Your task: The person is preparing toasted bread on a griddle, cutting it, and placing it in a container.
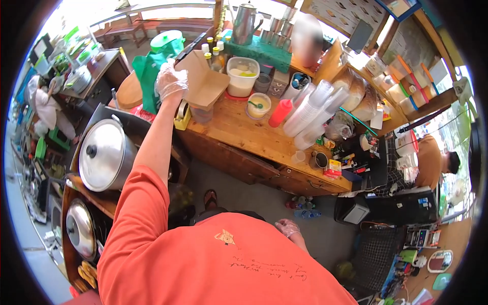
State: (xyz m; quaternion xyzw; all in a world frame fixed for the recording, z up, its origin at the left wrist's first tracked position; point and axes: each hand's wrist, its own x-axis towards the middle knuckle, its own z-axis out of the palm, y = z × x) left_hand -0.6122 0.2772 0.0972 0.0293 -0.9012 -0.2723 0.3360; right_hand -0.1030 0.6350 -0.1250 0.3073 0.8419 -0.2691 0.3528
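Observation:
My left hand (171, 82), in a clear plastic glove, is stretched out over the far left of the wooden counter (228, 127). It is beside a brown cardboard sheet or open box (204, 78) and in front of a green cloth bag (144, 78). Its fingertips point away from me, and whether they grip anything is hidden. A yellow tape dispenser (183, 118) stands below the cardboard. My right hand (288, 228), gloved too, hangs low by my right side above the floor. Its fingers look loosely curled, and the palm is out of sight.
A large lidded aluminium pot (103, 154) stands left of my arm. The counter holds a tub of white granules (242, 76), a cup with a green spoon (259, 106), a red squeeze bottle (280, 113) and stacked plastic cups (305, 110). People (429, 162) are farther off on both sides.

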